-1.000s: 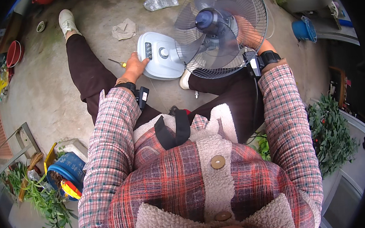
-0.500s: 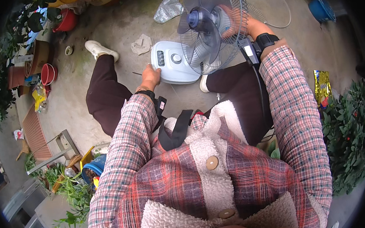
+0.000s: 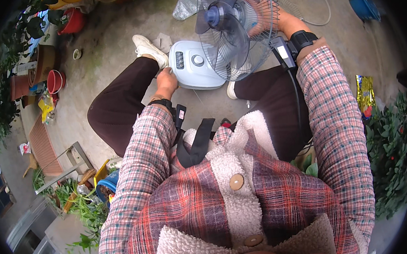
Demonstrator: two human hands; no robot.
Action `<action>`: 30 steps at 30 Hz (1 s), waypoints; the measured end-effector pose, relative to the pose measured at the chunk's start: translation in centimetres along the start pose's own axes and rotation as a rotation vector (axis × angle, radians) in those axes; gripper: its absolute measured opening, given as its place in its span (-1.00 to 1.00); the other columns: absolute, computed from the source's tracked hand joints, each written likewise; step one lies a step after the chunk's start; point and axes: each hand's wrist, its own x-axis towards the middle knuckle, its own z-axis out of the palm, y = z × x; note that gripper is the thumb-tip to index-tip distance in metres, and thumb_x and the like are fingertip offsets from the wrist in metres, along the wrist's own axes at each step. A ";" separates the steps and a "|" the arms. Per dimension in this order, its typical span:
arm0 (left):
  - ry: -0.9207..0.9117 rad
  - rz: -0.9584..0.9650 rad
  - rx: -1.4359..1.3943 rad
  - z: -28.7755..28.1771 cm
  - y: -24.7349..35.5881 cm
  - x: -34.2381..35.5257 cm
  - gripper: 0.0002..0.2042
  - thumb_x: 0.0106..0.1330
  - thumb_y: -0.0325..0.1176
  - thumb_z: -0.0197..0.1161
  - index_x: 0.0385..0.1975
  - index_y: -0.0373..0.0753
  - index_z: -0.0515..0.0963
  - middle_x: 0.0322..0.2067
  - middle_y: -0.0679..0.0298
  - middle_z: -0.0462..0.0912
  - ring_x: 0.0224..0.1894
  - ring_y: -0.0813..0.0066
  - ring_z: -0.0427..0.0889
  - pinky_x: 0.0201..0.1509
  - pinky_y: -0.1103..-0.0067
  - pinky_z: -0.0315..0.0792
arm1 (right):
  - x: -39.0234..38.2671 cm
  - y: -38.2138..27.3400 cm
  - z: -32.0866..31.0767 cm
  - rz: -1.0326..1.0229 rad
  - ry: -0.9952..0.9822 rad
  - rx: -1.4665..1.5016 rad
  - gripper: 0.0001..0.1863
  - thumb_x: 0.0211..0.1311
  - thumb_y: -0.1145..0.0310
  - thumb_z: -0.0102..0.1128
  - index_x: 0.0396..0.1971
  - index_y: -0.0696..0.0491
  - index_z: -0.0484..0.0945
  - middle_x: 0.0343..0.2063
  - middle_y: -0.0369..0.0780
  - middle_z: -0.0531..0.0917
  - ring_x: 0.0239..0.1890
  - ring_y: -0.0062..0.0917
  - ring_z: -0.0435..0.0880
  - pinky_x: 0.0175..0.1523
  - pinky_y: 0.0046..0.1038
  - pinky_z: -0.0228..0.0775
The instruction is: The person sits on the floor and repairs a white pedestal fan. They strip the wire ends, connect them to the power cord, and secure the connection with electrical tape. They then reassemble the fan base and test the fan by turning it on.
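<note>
An electric fan stands on the floor between my feet, its pale blue base [image 3: 209, 77] bearing a round knob and a row of buttons. Above the base, the fan head has grey see-through blades [image 3: 241, 46] and a wire guard [image 3: 268, 58]. My left hand [image 3: 166, 82] is closed on the base's near left edge. Behind the guard, my right hand [image 3: 271, 17] grips the back of the fan head. Wires and blades partly cover its fingers.
My left shoe [image 3: 148, 49] is beside the base. A silvery bag [image 3: 186, 4] and a crumpled cloth [image 3: 163, 41] lie beyond. A pale cable [image 3: 330, 12] loops at far right. Potted plants, a red bucket [image 3: 56, 81] and a blue tub [image 3: 364, 6] stand around.
My left foot has moved right, up against the fan base, and partly covers the crumpled cloth. Both hands keep their hold on the fan.
</note>
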 end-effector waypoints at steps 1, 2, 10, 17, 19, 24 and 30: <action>-0.026 -0.008 -0.022 -0.2 0.1 -0.2 -0.61 0.25 -0.40 0.04 0.09 -0.30 0.49 -0.05 -0.10 0.61 0.04 0.03 0.60 0.08 0.32 0.48 | 0.0 0.0 0.1 -0.014 0.002 -0.016 0.27 -0.41 -0.23 0.56 0.35 0.00 0.08 0.20 -0.16 0.46 0.24 -0.28 0.43 0.28 -0.22 0.25; -0.079 -0.042 -0.021 -0.5 0.4 -0.3 -0.61 0.25 -0.41 0.05 0.08 -0.32 0.49 -0.05 -0.10 0.61 0.04 0.02 0.60 0.07 0.32 0.49 | 0.1 0.1 0.2 -0.012 -0.003 -0.037 0.28 -0.41 -0.23 0.55 0.36 -0.01 0.06 0.21 -0.16 0.45 0.25 -0.28 0.43 0.30 -0.22 0.23; -0.253 -0.107 0.131 0.0 1.2 0.3 -0.60 0.13 -0.49 0.26 0.01 -0.42 0.49 -0.06 -0.15 0.61 0.05 -0.02 0.59 0.06 0.33 0.50 | 0.7 1.1 1.7 -0.198 0.227 0.031 0.27 -0.53 -0.10 0.64 0.33 -0.04 0.16 0.10 -0.05 0.51 0.11 -0.12 0.51 0.19 -0.21 0.39; -0.182 -0.073 0.025 0.8 0.1 0.4 -0.68 0.26 -0.37 0.12 -0.08 -0.42 0.57 -0.06 -0.18 0.59 0.04 -0.07 0.57 0.12 0.33 0.45 | -0.1 -0.1 0.2 -0.199 0.210 0.006 0.27 -0.50 -0.11 0.61 0.35 -0.06 0.13 0.11 -0.08 0.50 0.17 -0.17 0.44 0.27 -0.23 0.27; -0.156 -0.044 0.015 1.1 -0.5 0.6 -0.67 0.29 -0.32 0.06 -0.08 -0.41 0.57 -0.07 -0.18 0.59 0.03 -0.08 0.57 0.12 0.32 0.44 | -0.2 -0.2 0.4 -0.226 0.220 0.015 0.27 -0.48 -0.11 0.60 0.36 -0.08 0.11 0.09 -0.10 0.51 0.20 -0.19 0.42 0.29 -0.22 0.21; -0.145 -0.018 -0.043 1.8 -2.3 0.3 -0.67 0.28 -0.29 0.04 -0.11 -0.38 0.60 -0.13 -0.12 0.63 0.01 -0.01 0.58 0.13 0.34 0.43 | 0.3 -0.4 1.4 -0.333 0.229 0.111 0.25 -0.53 -0.13 0.60 0.34 -0.07 0.18 0.09 -0.14 0.51 0.20 -0.22 0.43 0.32 -0.22 0.17; -0.177 -0.041 0.028 2.3 -2.8 0.3 -0.65 0.27 -0.32 0.03 -0.03 -0.36 0.56 -0.04 -0.12 0.60 0.06 -0.03 0.56 0.15 0.34 0.42 | 0.3 -2.5 1.0 -0.321 0.275 0.068 0.23 -0.61 -0.01 0.64 0.28 0.01 0.26 0.10 -0.16 0.52 0.08 -0.18 0.51 0.21 -0.25 0.36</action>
